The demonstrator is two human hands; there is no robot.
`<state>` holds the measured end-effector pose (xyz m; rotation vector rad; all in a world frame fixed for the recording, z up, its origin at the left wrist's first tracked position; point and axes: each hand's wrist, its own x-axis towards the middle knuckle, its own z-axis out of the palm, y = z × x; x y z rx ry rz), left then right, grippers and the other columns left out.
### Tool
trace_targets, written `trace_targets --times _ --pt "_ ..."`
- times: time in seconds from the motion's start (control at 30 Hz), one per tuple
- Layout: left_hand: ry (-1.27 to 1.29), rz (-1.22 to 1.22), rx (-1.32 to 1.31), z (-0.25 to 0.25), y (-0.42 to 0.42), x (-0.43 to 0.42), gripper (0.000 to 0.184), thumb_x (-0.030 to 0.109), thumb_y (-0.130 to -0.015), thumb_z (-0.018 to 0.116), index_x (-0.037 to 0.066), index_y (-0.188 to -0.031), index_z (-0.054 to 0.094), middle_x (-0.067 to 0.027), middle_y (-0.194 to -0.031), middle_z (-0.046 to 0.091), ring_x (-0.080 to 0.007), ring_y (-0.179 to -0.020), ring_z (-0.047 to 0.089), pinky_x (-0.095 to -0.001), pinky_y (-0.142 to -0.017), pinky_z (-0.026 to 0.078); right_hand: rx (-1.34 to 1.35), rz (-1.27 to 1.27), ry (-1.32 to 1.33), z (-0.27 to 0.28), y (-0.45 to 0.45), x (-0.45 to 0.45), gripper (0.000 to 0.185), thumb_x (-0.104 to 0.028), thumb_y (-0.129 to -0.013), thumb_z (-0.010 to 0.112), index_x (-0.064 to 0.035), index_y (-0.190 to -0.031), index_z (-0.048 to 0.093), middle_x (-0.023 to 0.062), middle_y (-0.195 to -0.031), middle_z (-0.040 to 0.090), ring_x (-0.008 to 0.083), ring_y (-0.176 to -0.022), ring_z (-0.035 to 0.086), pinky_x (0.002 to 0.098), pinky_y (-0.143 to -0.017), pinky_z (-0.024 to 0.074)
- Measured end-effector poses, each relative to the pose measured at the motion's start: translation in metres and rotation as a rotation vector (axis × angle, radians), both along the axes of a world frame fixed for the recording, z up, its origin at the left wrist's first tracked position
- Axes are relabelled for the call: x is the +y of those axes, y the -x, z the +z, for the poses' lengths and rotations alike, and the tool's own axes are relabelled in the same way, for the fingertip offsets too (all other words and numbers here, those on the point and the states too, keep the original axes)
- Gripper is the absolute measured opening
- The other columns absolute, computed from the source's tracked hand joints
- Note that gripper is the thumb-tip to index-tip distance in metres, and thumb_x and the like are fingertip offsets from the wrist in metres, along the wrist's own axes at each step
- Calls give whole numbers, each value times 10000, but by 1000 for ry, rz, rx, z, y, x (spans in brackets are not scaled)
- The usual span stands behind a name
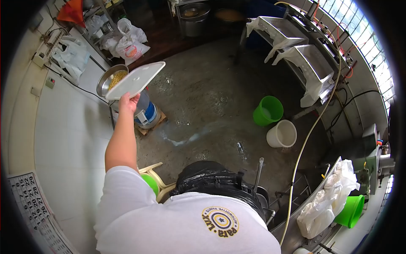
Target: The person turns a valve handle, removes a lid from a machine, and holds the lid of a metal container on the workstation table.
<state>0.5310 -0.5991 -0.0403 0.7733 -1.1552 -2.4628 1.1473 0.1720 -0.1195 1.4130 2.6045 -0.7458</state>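
Bare grey floor (198, 106), streaked with pale marks, was bordered on the left by a white wall (72, 127), along which a calendar (31, 203) was hung. On the right, daylight was let in by a barred window (359, 34).

At the end of the outstretched left arm, a white lid (135, 79) was held by the left hand (129, 103). The grip was closed about the lid's near edge, and the lid was kept raised and tilted. Part of a metal bowl (111, 71) was covered from view by it; yellow grains (117, 78) could be seen inside the bowl. Just below the lid, a metal drum (148, 111), marked with a blue band, was set on a wooden board (148, 128). The right hand was out of view, so its grip could not be told.

White sacks (131, 51) were heaped beyond the bowl. Across the floor, a green bucket (259, 115) was placed just beside a white bucket (275, 137), both near a hose (311, 131) that was stretched down the right side. Above them, metal trays (285, 31) were partly draped with white cloth (311, 76). At lower right, plastic bags (325, 203) were piled on a metal counter (289, 230). A white shirt (139, 220) and a black apron (207, 178) were worn, and a cream chair (167, 192) was partly hidden beside the apron.
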Motion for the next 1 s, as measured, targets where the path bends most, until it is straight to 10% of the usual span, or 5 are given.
trace_targets --times 0.33,0.5,0.57,0.77,1.0 --pt "30 81 92 43 18 -46 357 169 -1091 542 -4 -1401 507 -198 -1299 661 -379 -1051 717 -520 -843 662 10 36 26 -5 24 -10 438 -383 -1012 627 -35 -1272 684 273 -1180 726 460 -1111 674 545 -1000 482" --pt "-11 42 60 47 23 -91 771 637 -1042 638 -30 -1403 500 -189 -1220 654 -347 -999 704 -505 -840 659 5 46 34 -7 29 -14 455 -403 -1013 622 -43 -1285 680 268 -1192 726 456 -1123 671 549 -1014 475" --pt "-75 -30 -288 13 -3 -68 1092 878 -861 656 -71 -1374 486 -138 -990 634 -301 -779 678 -468 -716 648 13 45 34 -7 35 -15 461 -411 -1014 621 -46 -1290 678 266 -1197 726 455 -1128 670 551 -1019 472" --pt "-15 -30 -930 -163 -164 126 701 789 -972 605 133 -1217 579 -57 -820 509 -229 -586 484 -432 -506 457 27 32 45 -9 35 -11 481 -435 -1016 616 -55 -1305 674 261 -1212 726 451 -1142 666 556 -1035 463" --pt "918 -228 -777 -137 -96 159 945 572 -970 744 -13 -1622 388 -309 -1643 454 -479 -1510 463 -574 -1175 467 15 42 39 -4 20 -4 503 -463 -1018 610 -67 -1323 669 254 -1229 726 446 -1158 662 562 -1053 453"
